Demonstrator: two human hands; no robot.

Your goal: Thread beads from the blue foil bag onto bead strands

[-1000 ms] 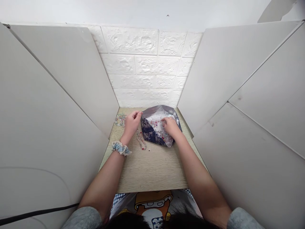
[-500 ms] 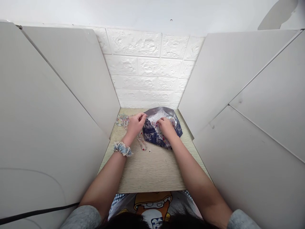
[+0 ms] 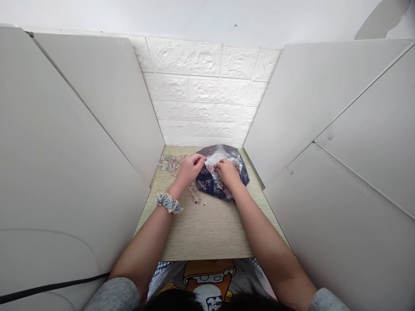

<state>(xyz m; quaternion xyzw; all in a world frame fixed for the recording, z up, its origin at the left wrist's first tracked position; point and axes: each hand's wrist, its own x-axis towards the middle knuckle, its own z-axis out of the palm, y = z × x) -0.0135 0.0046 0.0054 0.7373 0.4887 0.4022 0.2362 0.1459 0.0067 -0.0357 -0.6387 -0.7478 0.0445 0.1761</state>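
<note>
My left hand (image 3: 191,169) is closed in a pinch at the left rim of a dark blue patterned bag (image 3: 207,186) with a silvery lining. What its fingertips hold is too small to make out. A strand of pale and red beads (image 3: 194,192) comes out from beneath this hand and lies on the wooden table (image 3: 207,233). My right hand (image 3: 227,173) reaches into the bag's folded-down opening, fingers curled together over loose beads (image 3: 223,188). Whether a bead sits between those fingertips is hidden.
More bead strings (image 3: 170,162) lie in a heap at the back left of the table. One tiny dark-and-white piece (image 3: 204,204) rests in front of the bag. White panels (image 3: 136,108) stand close on both sides, with a white brick-pattern wall (image 3: 204,90) behind.
My left hand has shifted slightly to the right, nearer my right hand and farther over the bag's rim. The right hand stays over the beads, almost unmoved.
</note>
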